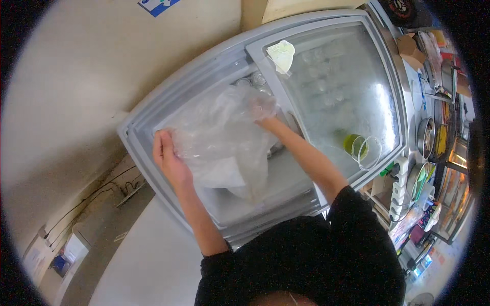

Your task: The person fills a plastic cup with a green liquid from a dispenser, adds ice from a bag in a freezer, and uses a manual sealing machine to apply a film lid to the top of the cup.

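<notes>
A large clear plastic bag is stretched over the uncovered half of a chest freezer. My left hand grips the bag's left edge, fingers curled over the plastic. Film covers my right hand at the bag's upper right, so its fingers show only dimly; it seems to hold a bunched part. Beneath the bag's lower part, something white and flat shows through. Several drink cans stand inside the freezer, just beyond the bag.
A sliding glass lid covers the freezer's right half, bearing a sticker. On that glass sits a clear plastic cup with green contents. At right are a white power strip, a metal bowl and a cardboard box.
</notes>
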{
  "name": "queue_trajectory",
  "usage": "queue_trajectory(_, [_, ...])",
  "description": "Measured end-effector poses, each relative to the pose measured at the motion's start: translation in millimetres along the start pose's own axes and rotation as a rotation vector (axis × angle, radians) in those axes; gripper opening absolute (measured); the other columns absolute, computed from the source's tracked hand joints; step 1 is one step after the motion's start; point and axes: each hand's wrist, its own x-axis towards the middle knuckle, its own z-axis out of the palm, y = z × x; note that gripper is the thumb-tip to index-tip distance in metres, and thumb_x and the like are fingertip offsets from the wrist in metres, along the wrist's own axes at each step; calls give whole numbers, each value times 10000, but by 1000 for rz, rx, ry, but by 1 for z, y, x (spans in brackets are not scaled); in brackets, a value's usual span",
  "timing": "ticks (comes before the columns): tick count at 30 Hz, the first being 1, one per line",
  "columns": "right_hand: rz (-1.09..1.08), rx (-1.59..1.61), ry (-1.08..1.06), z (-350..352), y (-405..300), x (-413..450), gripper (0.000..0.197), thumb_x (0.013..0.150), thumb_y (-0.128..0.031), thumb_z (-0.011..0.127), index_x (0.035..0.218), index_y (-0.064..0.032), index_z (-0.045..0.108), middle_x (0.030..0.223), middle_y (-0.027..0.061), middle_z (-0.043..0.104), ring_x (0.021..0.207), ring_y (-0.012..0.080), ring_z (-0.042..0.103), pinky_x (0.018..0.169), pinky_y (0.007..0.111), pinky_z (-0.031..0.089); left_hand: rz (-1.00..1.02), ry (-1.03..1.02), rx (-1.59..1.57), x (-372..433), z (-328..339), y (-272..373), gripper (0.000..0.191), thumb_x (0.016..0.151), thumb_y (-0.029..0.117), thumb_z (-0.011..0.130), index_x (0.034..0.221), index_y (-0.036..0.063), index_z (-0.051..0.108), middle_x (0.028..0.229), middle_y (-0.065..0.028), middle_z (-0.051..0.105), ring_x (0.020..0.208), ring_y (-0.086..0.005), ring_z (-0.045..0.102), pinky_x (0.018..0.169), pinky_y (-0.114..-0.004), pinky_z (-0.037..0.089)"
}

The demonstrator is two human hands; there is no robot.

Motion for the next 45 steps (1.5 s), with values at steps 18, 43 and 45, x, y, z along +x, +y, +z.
queue_trajectory(18, [128,491,-135,60,4,24,320,788,-169,541,1086,-60,584,985,79,603,895,201,562,749,337,437,-112,-20,32,4,10,-3,221,934,182,467,760,55,519,677,61,377,602,-22,283,526,-190,211])
queue_trajectory(43, [-86,1401,69,-102,12,-221,418,802,-154,497,1207,-55,533,834,53,625,671,111,529,643,257,434,502,-219,207,-187,7,19,476,613,-79,471,1078,18,436,1033,-130,411,888,-192,409,760,-296,375])
queue_trajectory(45, [-103,1489,142,-112,19,-248,419,802,-152,485,1208,-66,537,761,27,605,632,95,509,574,247,428,477,-227,181,-189,10,1,462,606,-83,467,1054,24,426,1048,-116,405,896,-188,420,778,-301,384])
